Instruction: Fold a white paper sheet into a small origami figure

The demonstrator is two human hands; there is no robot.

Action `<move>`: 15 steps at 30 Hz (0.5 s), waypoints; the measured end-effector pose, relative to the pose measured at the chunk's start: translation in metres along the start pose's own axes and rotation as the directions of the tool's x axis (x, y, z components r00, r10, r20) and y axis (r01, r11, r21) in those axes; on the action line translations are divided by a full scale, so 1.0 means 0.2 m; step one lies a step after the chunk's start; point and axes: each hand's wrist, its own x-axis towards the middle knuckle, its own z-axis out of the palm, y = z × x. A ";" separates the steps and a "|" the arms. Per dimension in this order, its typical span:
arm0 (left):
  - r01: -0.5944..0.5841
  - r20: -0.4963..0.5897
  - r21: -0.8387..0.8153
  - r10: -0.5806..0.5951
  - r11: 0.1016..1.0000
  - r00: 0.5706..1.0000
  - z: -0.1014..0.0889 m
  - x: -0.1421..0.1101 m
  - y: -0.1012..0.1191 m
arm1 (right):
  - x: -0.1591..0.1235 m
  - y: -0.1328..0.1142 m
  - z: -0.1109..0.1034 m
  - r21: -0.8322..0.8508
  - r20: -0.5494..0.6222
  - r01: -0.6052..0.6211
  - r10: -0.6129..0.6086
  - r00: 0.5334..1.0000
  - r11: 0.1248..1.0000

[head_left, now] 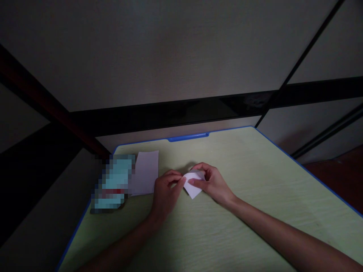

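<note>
Closest to me, my two forearms reach in over the pale green tabletop (255,170), and my hands come nearly together, both closed on one small piece of folded white paper (193,191). My left hand (166,194) pinches its left corner between thumb and fingertips; my right hand (218,187) has its thumb across the upper face and the fingers behind. The paper is just above or against the tabletop, I can't tell which, with one corner pointing towards me.

It should weigh almost nothing, I'd judge, limp at a single layer and springier where doubled, easy to crease or tear. Light pinches at the corners and along the folded edges would suit it; a hard squeeze in the middle might crumple it.

Beyond my left hand lie flat paper sheets (146,172), and beside them a pale blue-green thing (118,175) with a red patch, too pixelated for me to name. Farther off, a blue inset handle (188,137) sits at the far edge, in front of dim panels with a black band (170,117). My right fingertips are partly hidden behind the paper, its underside and layers are out of sight, and shadow dulls my left hand
</note>
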 end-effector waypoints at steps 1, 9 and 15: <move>0.004 0.003 -0.001 -0.004 1.000 1.000 0.00 0.00 0.00 | 0.00 0.00 0.00 -0.002 -0.002 -0.001 0.001 1.000 1.000; 0.117 0.003 -0.054 -0.117 0.992 0.993 0.00 0.01 -0.01 | 0.00 0.01 -0.01 0.042 0.003 -0.018 0.018 1.000 0.999; 0.307 0.026 -0.192 -0.308 0.932 0.951 0.01 0.01 0.01 | -0.01 0.00 0.00 0.085 0.007 -0.069 0.069 0.998 0.994</move>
